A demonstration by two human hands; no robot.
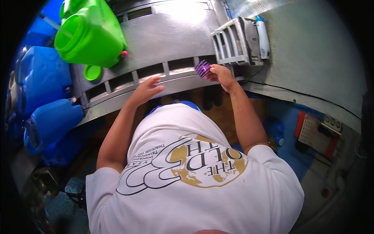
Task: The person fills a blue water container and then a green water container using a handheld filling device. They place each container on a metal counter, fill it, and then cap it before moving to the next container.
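Observation:
My right hand [220, 76] grips a small purple striped plastic packet [202, 69] between thumb and fingers, over the front edge of a stainless-steel counter [169, 38]. My left hand [148, 90] holds nothing; its fingers are apart above the counter's front rail. Left of centre on the counter, a bright green plastic jerrycan [93, 41] lies tilted with its wide mouth uncovered and a small red cap low on its side. Close below it is a round green lid [92, 72].
Blue plastic jerrycans [43, 79] stand at the left. A white slatted rack [230, 44] and a white-and-blue handheld device [263, 38] are at the right of the counter. A black cable [304, 94] runs along the right-hand surface. Rectangular slots line the counter's front.

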